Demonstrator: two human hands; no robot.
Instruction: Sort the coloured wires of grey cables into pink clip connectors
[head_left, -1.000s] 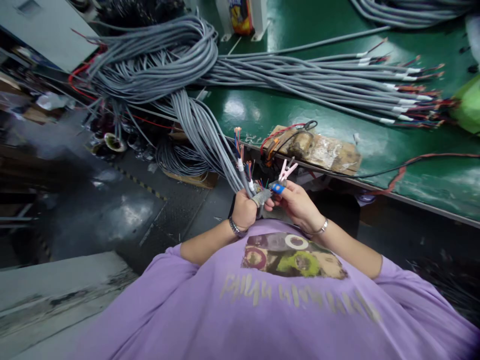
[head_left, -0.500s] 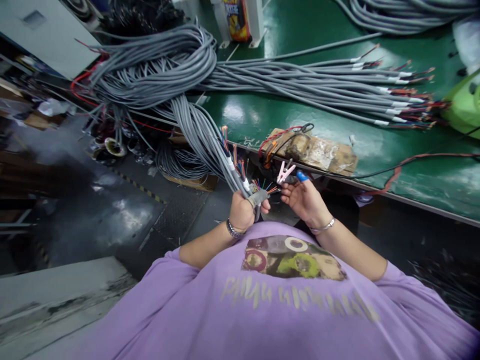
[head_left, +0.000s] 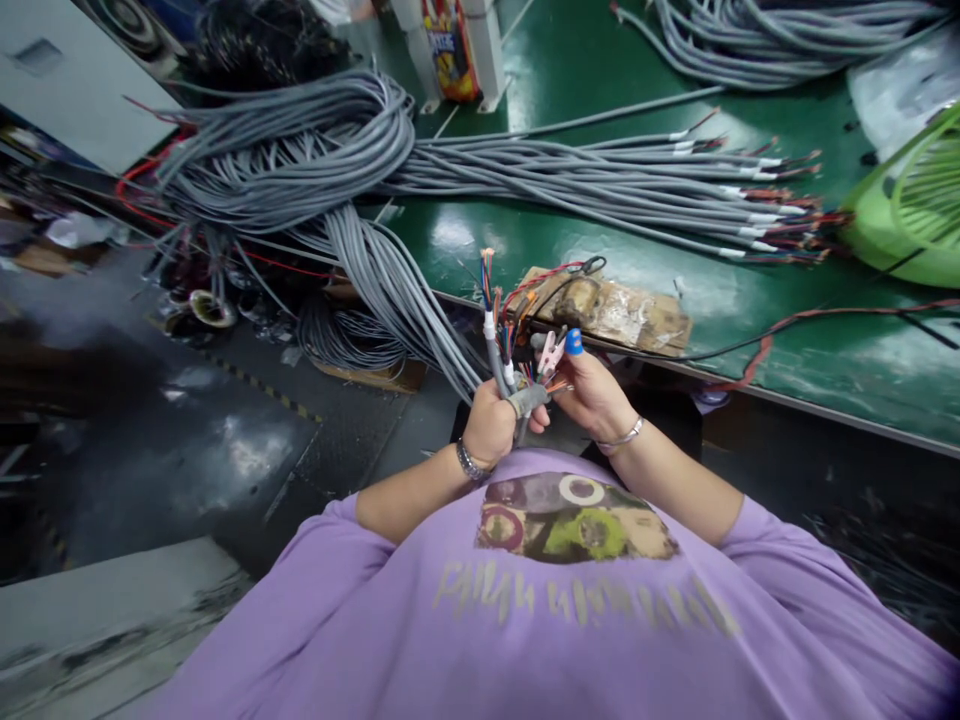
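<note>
My left hand (head_left: 491, 427) is closed around grey cables (head_left: 495, 365) in front of my body. White sleeves and fanned, multicoloured wire ends (head_left: 487, 270) stick up above it. A short piece of grey cable with a tape-like wrap (head_left: 529, 399) lies across its fingers, its thin orange wires (head_left: 559, 386) pointing right. My right hand (head_left: 596, 400) is beside these wires, with its blue-covered thumb stretched up and apart from the fingers. Its fingertips are partly hidden behind the wires. Close to that thumb, a pink clip (head_left: 551, 352) stands at the bench edge.
A large grey cable bundle (head_left: 292, 150) lies on the green bench (head_left: 555, 225), its stripped ends fanned to the right. A wooden block (head_left: 619, 312) with red and black leads sits at the front edge. A green fan (head_left: 911, 195) stands at right, near another cable coil (head_left: 787, 40).
My right hand has come nearer to my left hand and the wire ends. A sleeved cable above my left hand now stands more upright. The view has shifted slightly.
</note>
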